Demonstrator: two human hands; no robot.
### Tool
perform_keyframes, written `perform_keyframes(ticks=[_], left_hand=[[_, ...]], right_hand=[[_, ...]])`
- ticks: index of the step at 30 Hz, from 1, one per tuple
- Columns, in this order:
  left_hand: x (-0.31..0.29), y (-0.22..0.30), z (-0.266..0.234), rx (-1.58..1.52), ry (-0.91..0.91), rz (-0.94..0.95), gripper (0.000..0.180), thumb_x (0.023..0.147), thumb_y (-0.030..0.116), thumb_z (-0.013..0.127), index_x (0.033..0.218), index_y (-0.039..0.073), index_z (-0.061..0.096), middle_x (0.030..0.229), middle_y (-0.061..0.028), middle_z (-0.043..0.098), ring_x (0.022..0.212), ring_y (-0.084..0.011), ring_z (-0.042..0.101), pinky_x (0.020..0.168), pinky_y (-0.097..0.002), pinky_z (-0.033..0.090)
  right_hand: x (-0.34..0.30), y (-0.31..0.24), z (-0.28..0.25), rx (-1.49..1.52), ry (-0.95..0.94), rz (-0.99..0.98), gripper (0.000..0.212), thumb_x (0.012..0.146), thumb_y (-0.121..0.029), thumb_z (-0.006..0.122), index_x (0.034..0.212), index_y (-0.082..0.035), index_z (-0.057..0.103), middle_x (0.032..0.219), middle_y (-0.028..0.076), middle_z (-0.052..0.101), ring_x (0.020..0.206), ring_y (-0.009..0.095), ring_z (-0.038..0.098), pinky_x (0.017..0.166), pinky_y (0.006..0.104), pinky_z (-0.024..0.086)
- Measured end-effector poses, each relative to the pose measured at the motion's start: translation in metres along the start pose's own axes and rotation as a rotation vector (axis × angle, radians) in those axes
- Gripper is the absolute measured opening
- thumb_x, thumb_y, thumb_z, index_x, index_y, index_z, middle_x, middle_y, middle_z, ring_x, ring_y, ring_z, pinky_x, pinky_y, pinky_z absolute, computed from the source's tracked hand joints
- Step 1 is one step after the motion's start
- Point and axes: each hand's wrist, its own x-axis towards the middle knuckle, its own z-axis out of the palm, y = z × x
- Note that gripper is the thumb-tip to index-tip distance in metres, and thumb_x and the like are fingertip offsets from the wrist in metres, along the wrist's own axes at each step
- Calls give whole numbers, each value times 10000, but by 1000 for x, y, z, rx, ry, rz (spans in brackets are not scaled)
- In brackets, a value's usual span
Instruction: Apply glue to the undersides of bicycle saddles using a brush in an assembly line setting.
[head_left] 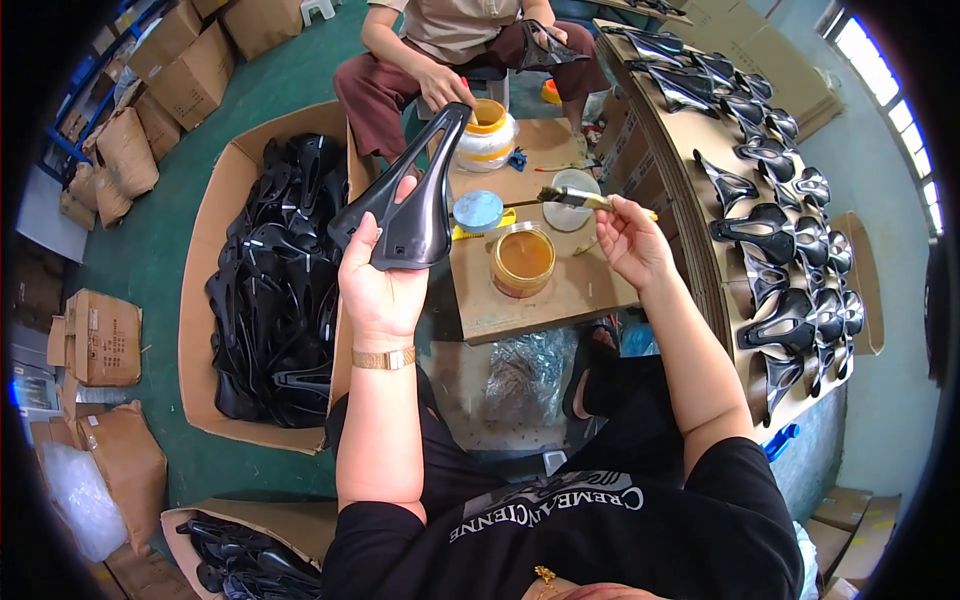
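My left hand (382, 290) is closed around the wide end of a black bicycle saddle shell (433, 213). Its thumb presses the near side, and a fingertip shows in the central slot. The shell's narrow nose points up and away. My right hand (634, 242) pinches a paintbrush (585, 198) with dark bristles pointing left. The brush is held above a round translucent lid or dish (567, 216). Between my hands, a clear jar (521, 289) of amber, glue-like stuff stands uncovered on a cardboard-topped surface (600, 288). A blue lid (478, 210) lies behind it, beside something yellow.
Opposite, a co-worker's hand (440, 87) reaches toward a white tub (487, 152); the other holds a saddle shell (548, 48). A big carton (200, 330) of black shells stands left. Rows of shells (760, 232) cover the right-hand table. Clear plastic (528, 375) lies below the work surface.
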Motion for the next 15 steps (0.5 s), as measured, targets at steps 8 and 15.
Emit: perform_keyframes(ticks=[8,15], left_hand=[[-10,-23,13,-8,24,-49,539,951,259,470,1340,-98,360,1339,-218,483,1254,-313,469,1099,-431,335],[-20,-45,16,4,-13,-132,579,959,305,455,1363,-86,317,1326,-226,489,1247,-334,470,1067,-468,371]], right_hand=[[-39,-20,32,-115,-415,-233,164,805,-6,620,954,-72,595,1083,115,617,934,226,607,850,348,522],[-74,17,65,-540,-589,-332,176,795,-7,677,950,-19,594,1036,140,638,1009,218,607,873,342,507]])
